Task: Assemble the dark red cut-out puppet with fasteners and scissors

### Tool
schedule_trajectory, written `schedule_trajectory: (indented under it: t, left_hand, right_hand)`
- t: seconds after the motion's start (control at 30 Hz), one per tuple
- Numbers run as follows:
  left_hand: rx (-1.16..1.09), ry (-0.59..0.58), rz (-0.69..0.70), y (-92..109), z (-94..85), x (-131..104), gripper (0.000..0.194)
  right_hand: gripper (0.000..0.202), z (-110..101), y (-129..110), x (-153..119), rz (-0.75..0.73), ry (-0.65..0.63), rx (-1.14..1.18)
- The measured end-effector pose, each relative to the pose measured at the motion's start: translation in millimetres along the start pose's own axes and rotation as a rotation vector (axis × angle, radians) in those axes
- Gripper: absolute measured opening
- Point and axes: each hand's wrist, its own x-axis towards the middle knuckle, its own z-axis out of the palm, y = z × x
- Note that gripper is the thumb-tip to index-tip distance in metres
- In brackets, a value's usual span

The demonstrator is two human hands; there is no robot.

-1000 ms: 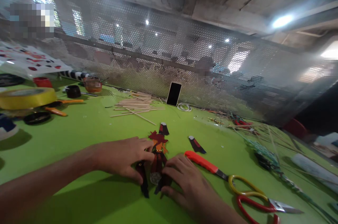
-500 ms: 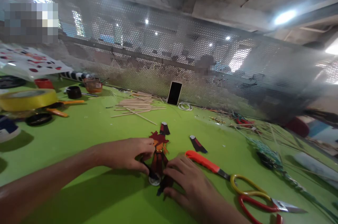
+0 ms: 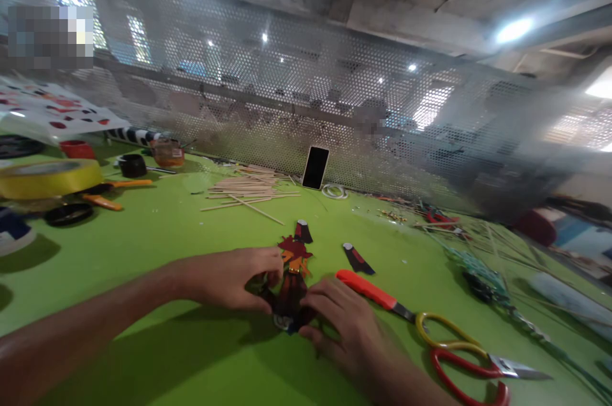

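A small layered figure of dark red, orange and black pieces (image 3: 294, 266) lies on the green table (image 3: 157, 234). At its left edge, my left hand (image 3: 243, 278) pinches a dark piece between thumb and fingers. My right hand (image 3: 339, 323) is closed on the dark lower right part, its fingertips beside the round whitish end (image 3: 283, 322). A dark piece with a white tip (image 3: 302, 231) touches the figure's top. Another dark piece with a white end (image 3: 358, 259) lies apart to the right.
Right of my right hand are an orange-handled knife (image 3: 368, 289) and scissors (image 3: 454, 342). Farther back are wooden sticks (image 3: 248, 189), a phone (image 3: 315, 167) and a white coil (image 3: 335, 192). Yellow tape (image 3: 52, 178) sits left; green braided cord (image 3: 516, 317) lies right.
The figure has shifted slightly right and its top piece with it. The dark lower right piece has come in closer against the figure, with my right hand beside it.
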Motion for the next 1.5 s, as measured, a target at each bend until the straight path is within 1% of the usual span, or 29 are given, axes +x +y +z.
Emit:
schedule_trajectory:
  t: [0.1, 0.23, 0.37, 0.5, 0.63, 0.73, 0.93, 1.03, 1.1, 1.17, 1.3, 1.37, 1.43, 1.5]
  left_hand:
    - [-0.015, -0.036, 0.016, 2.0, -2.0, 1.3, 0.029]
    - [-0.009, -0.025, 0.015, 5.7, -1.2, 2.9, 0.019]
    - [0.037, -0.058, -0.020, 8.6, -0.1, 1.9, 0.033]
    - [0.048, -0.078, -0.051, 12.9, -1.3, 1.0, 0.023]
    - [-0.046, -0.037, -0.027, 16.1, -2.2, 2.1, 0.015]
    - [-0.072, -0.008, 0.000, 14.3, -0.5, 3.3, 0.013]
    - [-0.034, 0.086, -0.025, 10.7, 0.4, 4.9, 0.021]
    - [-0.045, 0.057, -0.051, 10.2, 0.3, 5.0, 0.018]
    - [-0.042, 0.041, -0.042, 10.3, 1.7, 4.9, 0.011]
    - [-0.020, 0.055, -0.007, 11.1, 4.4, 5.1, 0.004]
    - [0.008, 0.085, 0.033, 13.5, 12.2, 8.0, 0.014]
    - [0.015, 0.099, 0.056, 12.6, 18.3, 11.0, 0.017]
    - [0.023, 0.134, 0.083, 8.8, 26.2, 14.3, 0.020]
    - [0.019, 0.171, 0.085, 2.6, 34.3, 16.9, 0.023]
  right_hand:
    - [0.016, 0.3, 2.2, -0.2, 0.010, -0.011, 0.010]
    - [0.013, -2.0, 0.2, 1.2, 0.027, -0.028, -0.004]
    - [0.012, -6.8, -4.5, 3.9, 0.051, -0.061, 0.008]
    - [0.014, -8.5, -5.4, 3.5, 0.064, -0.086, 0.049]
    - [0.016, -9.0, -5.6, 3.0, 0.058, -0.109, 0.030]
    - [0.015, -11.6, -7.2, 4.0, 0.076, -0.132, 0.046]
    - [0.017, -19.0, -8.6, 4.8, 0.103, -0.169, 0.113]
    - [0.024, -21.3, -10.0, 3.2, 0.107, -0.170, 0.132]
    - [0.030, -19.2, -11.5, 1.9, 0.122, -0.145, 0.140]
    - [0.031, -12.3, -12.2, 1.5, 0.137, -0.097, 0.141]
    - [0.024, 9.1, -9.3, 6.3, 0.080, 0.024, 0.106]
    - [0.021, 16.0, -6.8, 11.5, 0.071, 0.053, 0.095]
    - [0.018, 16.8, -5.4, 17.3, 0.092, 0.047, 0.077]
    - [0.018, 12.5, -5.8, 22.8, 0.139, 0.006, 0.070]
